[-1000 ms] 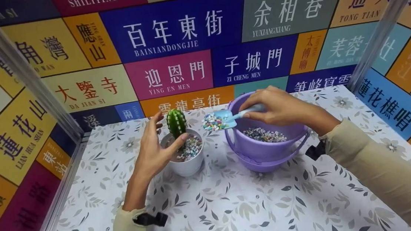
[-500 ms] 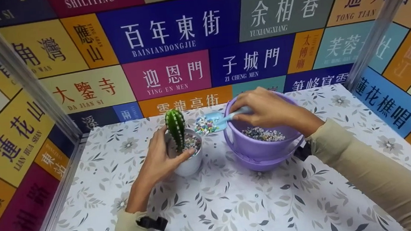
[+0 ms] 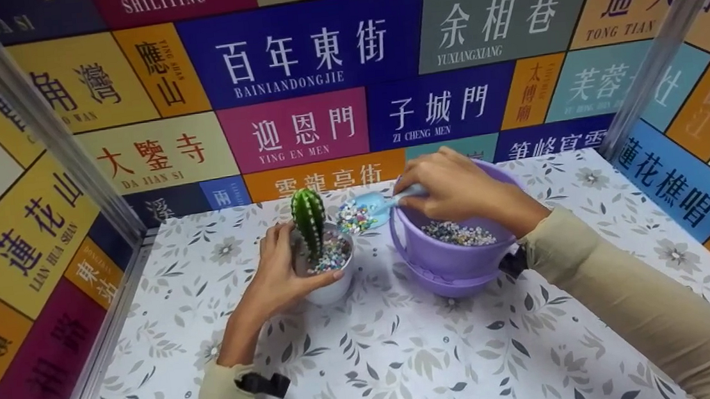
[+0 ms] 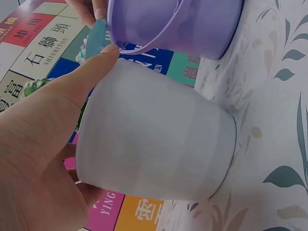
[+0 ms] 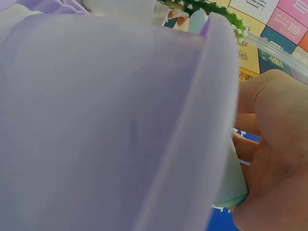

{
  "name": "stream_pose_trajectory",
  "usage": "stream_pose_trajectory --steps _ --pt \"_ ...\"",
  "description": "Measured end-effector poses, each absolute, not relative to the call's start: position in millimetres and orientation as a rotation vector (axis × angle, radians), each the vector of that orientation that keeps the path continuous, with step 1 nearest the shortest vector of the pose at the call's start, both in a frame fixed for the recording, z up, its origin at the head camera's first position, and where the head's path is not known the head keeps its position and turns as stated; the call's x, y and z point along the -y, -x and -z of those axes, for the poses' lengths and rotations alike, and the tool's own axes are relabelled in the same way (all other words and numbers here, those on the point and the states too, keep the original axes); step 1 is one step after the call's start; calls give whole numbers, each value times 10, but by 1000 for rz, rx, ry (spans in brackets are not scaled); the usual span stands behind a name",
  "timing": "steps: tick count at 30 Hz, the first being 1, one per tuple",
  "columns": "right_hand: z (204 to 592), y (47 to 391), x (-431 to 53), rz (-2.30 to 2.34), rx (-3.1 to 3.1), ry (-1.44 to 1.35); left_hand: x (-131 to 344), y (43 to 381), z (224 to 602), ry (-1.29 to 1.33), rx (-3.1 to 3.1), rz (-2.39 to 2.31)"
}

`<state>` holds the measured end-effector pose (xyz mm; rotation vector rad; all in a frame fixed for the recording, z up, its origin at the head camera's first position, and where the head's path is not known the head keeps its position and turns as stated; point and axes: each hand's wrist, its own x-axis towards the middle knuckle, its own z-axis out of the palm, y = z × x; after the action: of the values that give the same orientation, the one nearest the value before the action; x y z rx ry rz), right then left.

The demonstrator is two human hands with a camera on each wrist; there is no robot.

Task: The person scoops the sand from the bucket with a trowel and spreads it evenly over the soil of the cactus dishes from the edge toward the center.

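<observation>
A green cactus (image 3: 309, 224) stands upright in a white flowerpot (image 3: 330, 286), its base among small coloured pebbles. My left hand (image 3: 279, 277) grips the pot at its rim, thumb at the front and fingers on the left side. My right hand (image 3: 450, 185) holds a light blue toy shovel (image 3: 382, 206) by its handle, above the left rim of a purple bucket (image 3: 456, 256). A heap of coloured pebbles (image 3: 356, 217) lies on the blade, just right of the cactus. In the right wrist view the bucket wall (image 5: 106, 120) hides much of the shovel.
Pebbles (image 3: 457, 232) lie in the bottom of the purple bucket, whose handle hangs at its side. A patterned cloth (image 3: 408, 362) covers the table. Panels with printed signs (image 3: 297, 50) stand behind and at both sides, with clear posts at the corners.
My left hand has come down from beside the cactus onto the pot's rim. My right hand has carried the loaded shovel a little left, closer to the pot.
</observation>
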<state>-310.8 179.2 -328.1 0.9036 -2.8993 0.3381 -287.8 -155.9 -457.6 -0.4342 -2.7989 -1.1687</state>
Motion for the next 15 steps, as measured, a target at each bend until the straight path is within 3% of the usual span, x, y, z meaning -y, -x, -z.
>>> stream_pose_trajectory --steps 15 --pt "3301 3145 -1669 -280 2855 -920 1686 2896 4591 552 2797 1268"
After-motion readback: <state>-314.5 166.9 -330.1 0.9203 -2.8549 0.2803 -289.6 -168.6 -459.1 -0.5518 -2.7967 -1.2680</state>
